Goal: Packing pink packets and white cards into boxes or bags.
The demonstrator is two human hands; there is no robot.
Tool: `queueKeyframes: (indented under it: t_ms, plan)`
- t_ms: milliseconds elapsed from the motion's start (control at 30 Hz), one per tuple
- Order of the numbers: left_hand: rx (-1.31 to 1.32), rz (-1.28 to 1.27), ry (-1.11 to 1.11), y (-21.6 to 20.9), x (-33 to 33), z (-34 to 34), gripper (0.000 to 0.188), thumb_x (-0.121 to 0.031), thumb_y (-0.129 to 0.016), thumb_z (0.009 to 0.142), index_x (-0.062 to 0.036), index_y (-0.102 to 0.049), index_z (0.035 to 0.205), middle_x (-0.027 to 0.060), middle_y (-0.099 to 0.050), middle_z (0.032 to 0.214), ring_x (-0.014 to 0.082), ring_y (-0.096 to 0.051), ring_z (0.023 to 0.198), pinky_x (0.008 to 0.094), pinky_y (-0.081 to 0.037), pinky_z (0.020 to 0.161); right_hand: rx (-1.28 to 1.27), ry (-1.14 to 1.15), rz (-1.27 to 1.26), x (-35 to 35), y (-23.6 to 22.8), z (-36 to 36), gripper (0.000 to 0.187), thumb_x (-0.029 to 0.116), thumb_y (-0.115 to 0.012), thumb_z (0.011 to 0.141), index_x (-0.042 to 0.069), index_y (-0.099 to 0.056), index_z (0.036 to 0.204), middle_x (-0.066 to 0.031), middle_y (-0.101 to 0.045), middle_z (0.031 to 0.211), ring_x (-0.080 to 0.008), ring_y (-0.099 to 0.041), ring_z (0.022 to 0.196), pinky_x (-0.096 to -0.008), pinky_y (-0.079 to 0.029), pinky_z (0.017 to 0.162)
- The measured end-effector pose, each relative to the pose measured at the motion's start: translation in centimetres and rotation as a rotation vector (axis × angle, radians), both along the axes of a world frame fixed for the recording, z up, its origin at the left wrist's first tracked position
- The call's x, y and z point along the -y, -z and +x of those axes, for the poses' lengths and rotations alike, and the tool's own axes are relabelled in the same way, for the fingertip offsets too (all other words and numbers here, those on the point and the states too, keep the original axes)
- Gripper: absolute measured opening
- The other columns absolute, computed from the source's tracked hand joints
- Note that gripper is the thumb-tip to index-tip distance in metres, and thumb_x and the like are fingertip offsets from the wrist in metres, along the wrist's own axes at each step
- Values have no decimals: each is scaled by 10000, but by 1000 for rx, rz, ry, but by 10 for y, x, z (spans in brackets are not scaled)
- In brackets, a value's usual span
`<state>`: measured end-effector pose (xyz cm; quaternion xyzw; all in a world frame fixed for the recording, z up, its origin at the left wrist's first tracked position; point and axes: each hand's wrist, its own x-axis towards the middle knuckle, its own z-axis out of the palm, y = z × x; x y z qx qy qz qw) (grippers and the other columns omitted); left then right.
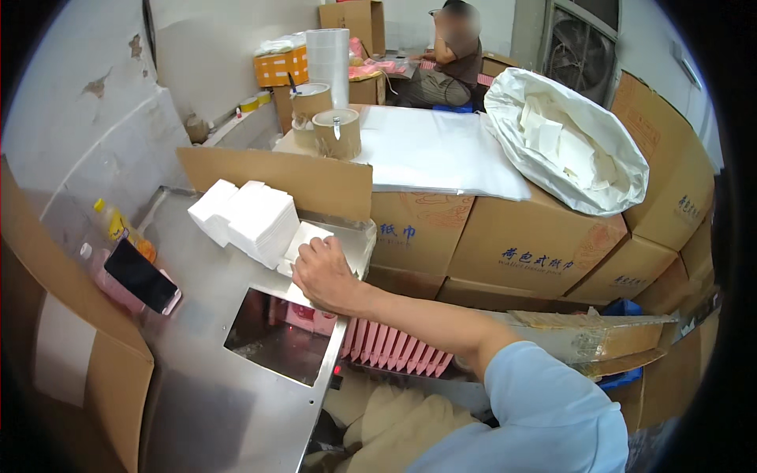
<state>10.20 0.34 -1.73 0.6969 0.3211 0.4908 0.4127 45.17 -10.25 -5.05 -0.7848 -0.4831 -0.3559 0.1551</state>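
My right hand [325, 273] reaches across from the right, in a light blue sleeve [544, 394]. Its fingers are curled down onto folded white tissues [306, 236] at the end of the metal worktop, and they look closed on them. Just left of it, several piles of white folded tissues [256, 221] lean side by side on the worktop. Below the hand is a rectangular opening [276, 339] in the metal, with pink packs partly seen inside. A row of pink packs [394, 347] runs rightward under my forearm. My left hand does not show.
A phone [140, 276] and bottles [122, 229] lie at the worktop's left, beside an open carton [118, 378]. Past a cardboard flap [276, 173], stacked cartons [528, 244] carry white sheets [434, 146], tape rolls [337, 134] and a white sack [568, 142]. Another person [453, 59] sits behind.
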Motion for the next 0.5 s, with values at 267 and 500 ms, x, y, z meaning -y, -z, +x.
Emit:
queueKeyframes:
  t_ms: [267, 500]
  plan:
    - [-784, 466, 66, 29, 37, 21, 300, -186, -710, 847, -40, -602, 1084, 168, -554, 970, 365, -534, 933, 443, -411, 804, -169, -198, 257, 15, 9, 35, 231, 18, -585, 694, -8, -634, 918, -184, -573, 907, -362, -539, 883, -458, -452, 760]
    - [-643, 498, 283, 29, 44, 33, 503, -278, -766, 753, -20, -576, 1142, 238, -493, 1262, 431, -472, 1171, 484, -387, 952, -237, -679, -246, 26, -17, -126, 451, 84, -626, 785, 98, -622, 1235, -201, -588, 1180, -443, -587, 1068, -576, -485, 934]
